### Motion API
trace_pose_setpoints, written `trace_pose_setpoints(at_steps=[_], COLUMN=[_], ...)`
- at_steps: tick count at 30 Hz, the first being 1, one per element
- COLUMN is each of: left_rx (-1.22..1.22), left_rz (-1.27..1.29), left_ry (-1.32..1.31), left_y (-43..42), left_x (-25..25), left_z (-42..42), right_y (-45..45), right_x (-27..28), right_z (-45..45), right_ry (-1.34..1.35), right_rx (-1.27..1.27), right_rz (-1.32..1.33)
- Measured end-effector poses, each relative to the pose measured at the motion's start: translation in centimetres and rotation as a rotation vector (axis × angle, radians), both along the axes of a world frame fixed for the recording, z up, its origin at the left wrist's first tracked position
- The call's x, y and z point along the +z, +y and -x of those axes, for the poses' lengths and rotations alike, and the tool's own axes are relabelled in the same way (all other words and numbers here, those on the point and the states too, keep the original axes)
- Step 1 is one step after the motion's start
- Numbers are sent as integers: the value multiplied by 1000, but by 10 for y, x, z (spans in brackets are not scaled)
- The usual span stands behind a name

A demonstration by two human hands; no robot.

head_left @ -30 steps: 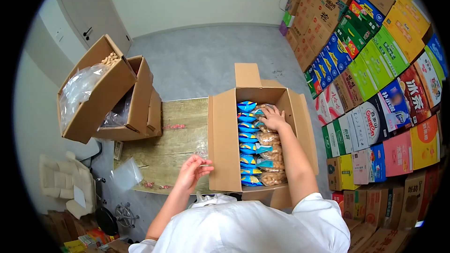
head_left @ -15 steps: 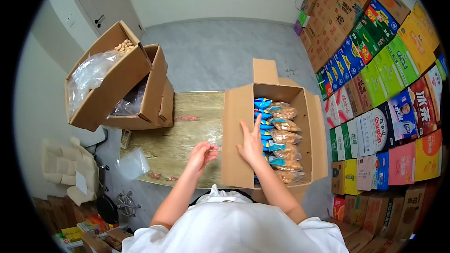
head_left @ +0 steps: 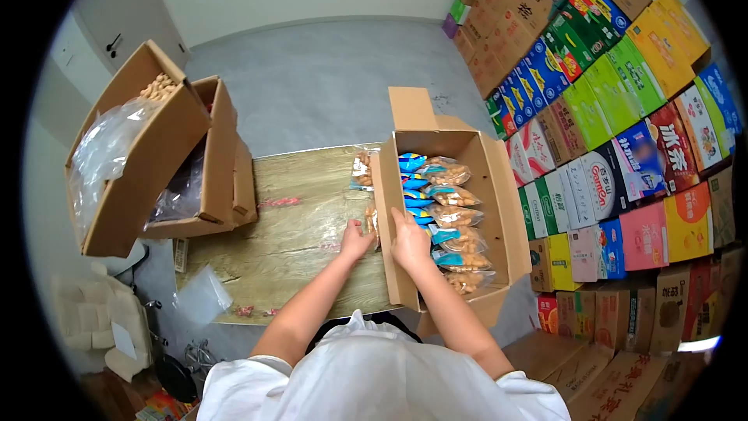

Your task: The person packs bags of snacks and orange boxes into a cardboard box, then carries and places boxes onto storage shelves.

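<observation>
Right hand [head_left: 411, 244] at the flap [head_left: 393, 265], left hand [head_left: 356, 242] by a nut bag [head_left: 372, 223]

At the far left, see a pale chair [head_left: 82, 308]; then see a tipped brown box [head_left: 144, 187] on top of a lower brown box [head_left: 222, 168], with loose nuts [head_left: 159, 88] and clear plastic [head_left: 105, 152] inside the tipped one; next, find a clear sheet [head_left: 204, 295] at the near edge of the wooden table [head_left: 296, 257], and red bits [head_left: 279, 202] farther in.

On the table beside the flap, find a far nut bag [head_left: 362, 169] and the nut bag; near that second bag, see the left hand, narrow, with bent fingers; cannot tell if pinching it.

Just to the right, see the right hand on the flap, fairly narrow, with fingers close together; cannot tell how firmly holding.

Inside the open box [head_left: 502, 195], see blue packs [head_left: 411, 162] along the left side; beside them, see a row of clear nut bags [head_left: 460, 240], from the far end to the near end; at the far right, see a high wall of bright boxes [head_left: 623, 148].
</observation>
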State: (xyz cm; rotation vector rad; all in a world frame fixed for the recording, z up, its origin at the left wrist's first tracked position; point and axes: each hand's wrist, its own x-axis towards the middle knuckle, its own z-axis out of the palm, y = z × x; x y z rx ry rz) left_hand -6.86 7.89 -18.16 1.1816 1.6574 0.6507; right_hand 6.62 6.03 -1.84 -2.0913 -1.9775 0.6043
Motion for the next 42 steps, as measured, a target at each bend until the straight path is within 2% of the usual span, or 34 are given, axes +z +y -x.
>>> trace_pose_setpoints(at_steps=[1, 2, 4, 6, 8, 9, 11, 12, 16, 17, 19, 23, 24, 26, 28, 31, 33, 34, 35, 38, 40, 42], left_rx=[-57, -75, -183, -174, -205, -214, -138, -148, -117, -122, 160, 302, 315, 285, 237, 244, 246, 246, 180, 252, 153, 123], left_rz=[-51, -51, 127, 125, 246, 245, 40, 41, 82, 80, 194, 110, 96, -33, -72, -126, -160, -184, -167, -97, -58, 82], left_ry=[114, 108, 182, 267, 299, 303, 305, 308, -225, -225, -475, -637, -626, -820, -890, -1045, -1058, -1075, -1186, -1164, -1237, -1270], left_y=[1, 2, 2, -4, -5, -8, -12, -14, -20, -24, -35, -52, -53, -49, -43, -36, -34, -34, -32, -35, -37, -44], left_x=[-2, -3, 2, -6, -5, -16, -49, -46, -22, -17, 17, 79, 89, 104, 129, 156, 178, 186, 182, 217, 216, 218], left_z=[-9, -15, -23, -24, -12, -4, 14, 26, 66, 74, 92, 122, 127, 123, 122, 115, 112, 110, 119, 104, 100, 85], right_y=[0, 0, -1, -2, 0, 0, -2, -3, 0, 0, -1, -1, -3, -5, -6, -11, -12, -14, -16, -17, -16, -17], right_x=[-2, -5, -9, -8, -6, -8, -18, -16, -11, -13, -21, -18, -17, -15, -10, 8, 19, 25, 30, 38, 41, 44], right_z=[0, -1, -2, -3, -4, -5, -6, -4, -4, -5, -5, -1, 1, -4, -4, -7, -10, -9, -8, -2, 0, -1], right_ry=[13, 28, 27, 50, 33, 39, 51, 53, 27, 30, 36, 56, 122, 186, 124, 206, 228, 232, 243, 272, 184, 142], right_rx=[6, 12, -9, 10, 1, 12, 29, 20, 21, 25, 35, 44, 48, 54, 76, 193, 358, 360, 421, 503, 555, 523], right_rz=[-15, -31, -65, -67, -49, -47, -113, -111, -31, -36, -69, -15, -92, -168, -423, -449, -496, -499, -555, -673, -951, -1027])
